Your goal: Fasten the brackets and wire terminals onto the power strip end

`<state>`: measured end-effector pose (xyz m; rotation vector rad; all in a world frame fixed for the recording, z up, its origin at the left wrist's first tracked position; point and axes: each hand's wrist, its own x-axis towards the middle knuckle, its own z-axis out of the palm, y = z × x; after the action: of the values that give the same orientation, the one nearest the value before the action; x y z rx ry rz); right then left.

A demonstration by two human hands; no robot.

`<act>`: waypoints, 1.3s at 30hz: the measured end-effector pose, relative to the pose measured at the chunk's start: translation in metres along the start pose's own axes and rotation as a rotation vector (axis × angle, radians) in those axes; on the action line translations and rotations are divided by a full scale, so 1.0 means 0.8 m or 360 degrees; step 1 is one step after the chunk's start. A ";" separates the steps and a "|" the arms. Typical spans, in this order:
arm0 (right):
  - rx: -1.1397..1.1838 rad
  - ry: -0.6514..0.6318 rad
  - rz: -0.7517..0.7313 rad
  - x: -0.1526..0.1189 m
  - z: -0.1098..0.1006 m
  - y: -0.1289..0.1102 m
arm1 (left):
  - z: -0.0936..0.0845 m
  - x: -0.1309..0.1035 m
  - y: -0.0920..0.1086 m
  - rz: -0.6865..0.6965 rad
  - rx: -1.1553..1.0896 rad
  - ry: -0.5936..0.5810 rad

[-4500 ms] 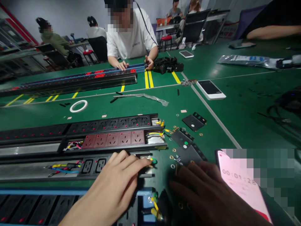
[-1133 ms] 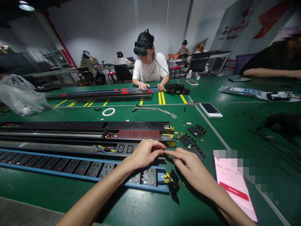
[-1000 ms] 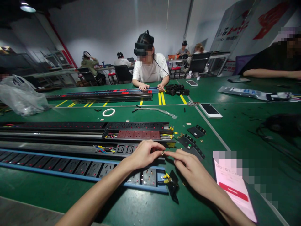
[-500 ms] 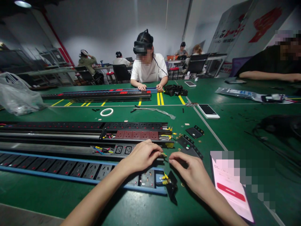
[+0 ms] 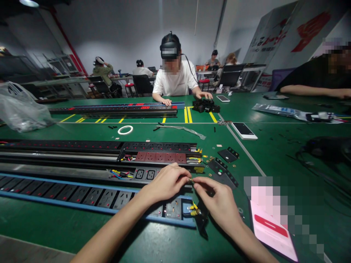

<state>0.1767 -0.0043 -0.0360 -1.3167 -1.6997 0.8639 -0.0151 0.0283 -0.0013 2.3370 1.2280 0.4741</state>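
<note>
Your left hand [image 5: 170, 180] pinches a brass-coloured piece [image 5: 191, 180], the grip of your right hand [image 5: 218, 195] is unclear, and black plates [image 5: 225, 153] look unfitted.

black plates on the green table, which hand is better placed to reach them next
Probably the right hand: it is nearer the black plates, while the left hand is farther off, over a socket strip. Both hands meet at a small brass-coloured piece, though.

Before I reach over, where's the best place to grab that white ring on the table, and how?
Likely pinch the near rim of the white ring from above, reaching across the black socket strip on your side. The ring lies flat, and its open centre should admit a finger.
</note>
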 end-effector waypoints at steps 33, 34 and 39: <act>-0.1382 -0.0052 0.0295 0.020 -0.102 0.043 | 0.007 0.003 0.012 -0.0022 -0.0004 0.0054; -0.1398 -0.0072 0.0316 0.023 -0.101 0.046 | 0.008 0.003 0.012 -0.0034 0.0005 0.0063; -0.1425 -0.0126 0.0438 0.036 -0.097 0.054 | 0.011 0.004 0.016 -0.0026 0.0114 0.0095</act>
<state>0.2603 0.0368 -0.0343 -2.1568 -2.0947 0.2645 -0.0009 0.0225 -0.0015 2.3861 1.3109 0.5054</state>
